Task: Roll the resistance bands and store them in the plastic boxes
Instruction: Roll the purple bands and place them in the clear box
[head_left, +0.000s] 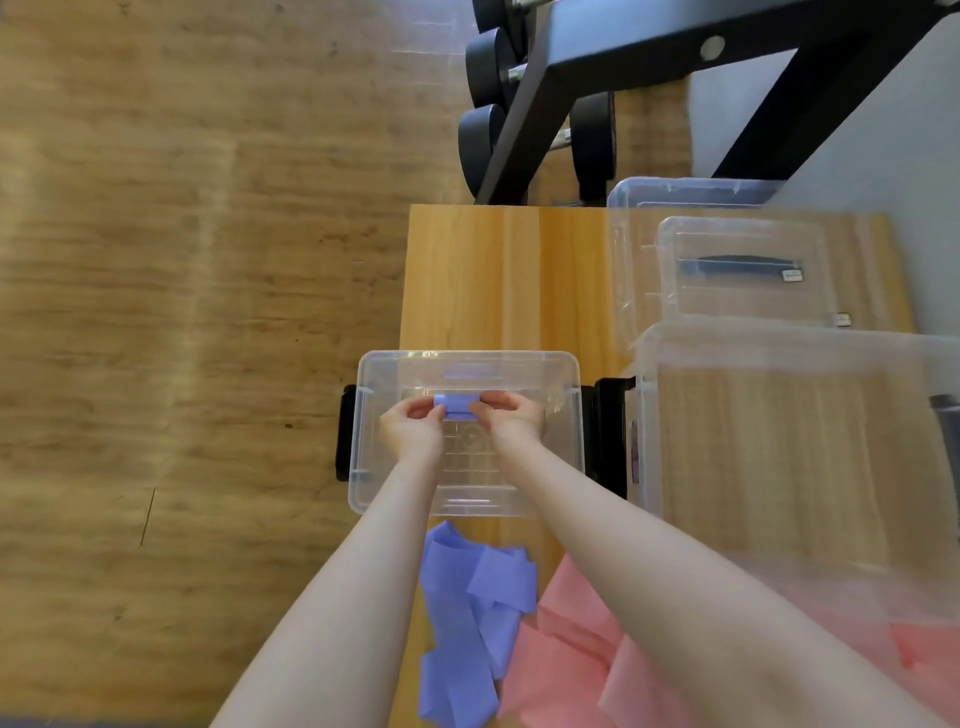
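Your left hand (410, 423) and right hand (511, 418) are both out over the small clear box (363, 415), and between them they've got the rolled purple band (457, 406) pinched at its two ends. Left fingers curl round the left end, right fingers round the right end, so the roll sits straight across between your hands, above the far half of the box. Can't tell whether it's touching the box floor or just held over it.

That box has black clip handles on its left and right sides and sits at the near-left part of the wooden bench (498, 280), partly hanging past the left edge.

Closer to you, between your forearms, a loose purple band (462, 623) lies crumpled on the bench, unrolled. Just right of it, touching it, is a heap of pink band (566, 654), partly under your right forearm.

To the right of the small box, almost touching it, sits a big clear box (779, 343), blurry, and some pink shows through its near wall. Behind it, more clear tubs (644, 192) are stacked or nested. Past the bench there's a black rack (524, 130) with dumbbells (480, 135) on a wooden floor (182, 312).
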